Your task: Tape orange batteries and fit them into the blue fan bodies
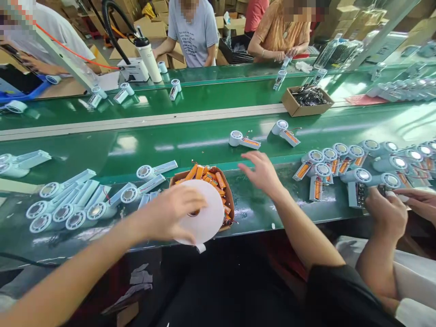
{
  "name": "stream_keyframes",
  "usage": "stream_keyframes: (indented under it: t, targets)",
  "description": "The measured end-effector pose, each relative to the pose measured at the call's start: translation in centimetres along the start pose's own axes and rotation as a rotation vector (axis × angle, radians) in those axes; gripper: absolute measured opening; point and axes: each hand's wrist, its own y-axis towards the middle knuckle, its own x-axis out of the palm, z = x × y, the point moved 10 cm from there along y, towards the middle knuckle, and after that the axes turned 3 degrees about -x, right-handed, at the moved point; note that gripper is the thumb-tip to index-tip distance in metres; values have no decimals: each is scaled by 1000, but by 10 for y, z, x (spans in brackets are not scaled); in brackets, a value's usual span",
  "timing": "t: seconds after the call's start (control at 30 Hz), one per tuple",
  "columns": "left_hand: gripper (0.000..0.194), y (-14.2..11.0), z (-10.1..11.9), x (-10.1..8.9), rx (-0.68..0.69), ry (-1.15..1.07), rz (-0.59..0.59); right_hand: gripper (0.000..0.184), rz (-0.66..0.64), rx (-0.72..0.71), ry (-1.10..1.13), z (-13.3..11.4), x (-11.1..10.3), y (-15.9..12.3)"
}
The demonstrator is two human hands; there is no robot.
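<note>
My left hand (pixel 175 211) is over a white disc-shaped roll (pixel 207 222), thumb apart from the fingers. It is slightly blurred; whether it touches the roll I cannot tell. A short white tail hangs from the roll's lower edge. The roll covers part of a cardboard box (pixel 232 206) full of orange battery packs (pixel 220 180). My right hand (pixel 260 175) is raised over the near edge of the green belt, its fingers spread and holding nothing. Beyond it lie two light-blue handheld fan bodies (pixel 235 138) with orange packs in their handles.
Several fan bodies with open handles (pixel 64 211) lie at left. More with orange packs (pixel 316 156) crowd the right, beside a neighbour's hands (pixel 388 211) holding a part. A box of dark parts (pixel 306 102) stands across the green belt (pixel 136 141). Other people work opposite.
</note>
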Motion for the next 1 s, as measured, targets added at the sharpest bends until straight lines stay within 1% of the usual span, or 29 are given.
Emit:
stream_keyframes:
  t: [0.03,0.07,0.1,0.13,0.17,0.2,0.27,0.3,0.33,0.37,0.4,0.43,0.47,0.5,0.53,0.57,0.6,0.63,0.7,0.73,0.77,0.8,0.83,0.9,1.0]
  targets:
    - [72,-27,3,11,-67,73,-5,21,-16,-7,66,-12,4,-25]
    - [79,-48,6,22,-117,137,-2,22,-36,-13,120,-26,9,-48]
    - [82,-63,8,30,-175,195,15,28,-62,-9,180,-38,15,-70]
    - [79,-73,11,35,-212,232,50,33,-107,11,264,-50,24,-89]
    - [75,-79,15,36,-233,247,104,37,-184,41,374,-63,36,-106]
    - [71,-83,19,34,-248,247,179,40,-299,70,505,-78,52,-120]
    - [68,-91,25,21,-278,224,360,48,-568,91,772,-116,82,-146]
    - [69,-97,27,13,-292,209,448,47,-674,78,858,-136,92,-155]
    - [70,-105,28,7,-309,198,524,42,-736,42,889,-153,98,-161]
    - [71,-113,27,3,-331,191,584,39,-768,-7,885,-167,100,-164]
    - [72,-121,24,1,-361,189,629,41,-786,-66,851,-178,101,-166]
    - [71,-131,21,1,-404,197,664,45,-811,-133,791,-186,102,-169]
    - [71,-140,17,2,-451,219,694,47,-867,-212,717,-192,102,-173]
    - [69,-148,15,4,-494,256,722,46,-940,-288,640,-194,103,-178]
    - [69,-155,14,7,-531,299,749,43,-992,-335,565,-192,102,-180]
    - [70,-161,14,10,-562,339,774,36,-984,-338,482,-183,99,-175]
    - [71,-165,15,13,-587,371,798,27,-903,-303,382,-168,94,-163]
    - [74,-167,17,16,-607,390,818,21,-771,-238,258,-150,86,-145]
    - [78,-167,19,22,-639,391,834,30,-467,-89,-34,-115,65,-114]
    - [78,-166,19,25,-645,382,832,32,-374,-44,-160,-104,60,-106]
    - [77,-163,20,27,-643,372,826,29,-334,-23,-235,-98,60,-102]
    - [75,-160,21,29,-637,361,817,25,-323,-20,-244,-95,65,-101]
    - [73,-157,22,30,-627,352,807,19,-302,-26,-194,-95,69,-101]
    - [68,-152,25,29,-604,347,788,14,-198,-47,31,-99,69,-102]
    - [62,-147,28,28,-560,344,751,21,-7,-31,482,-98,51,-102]
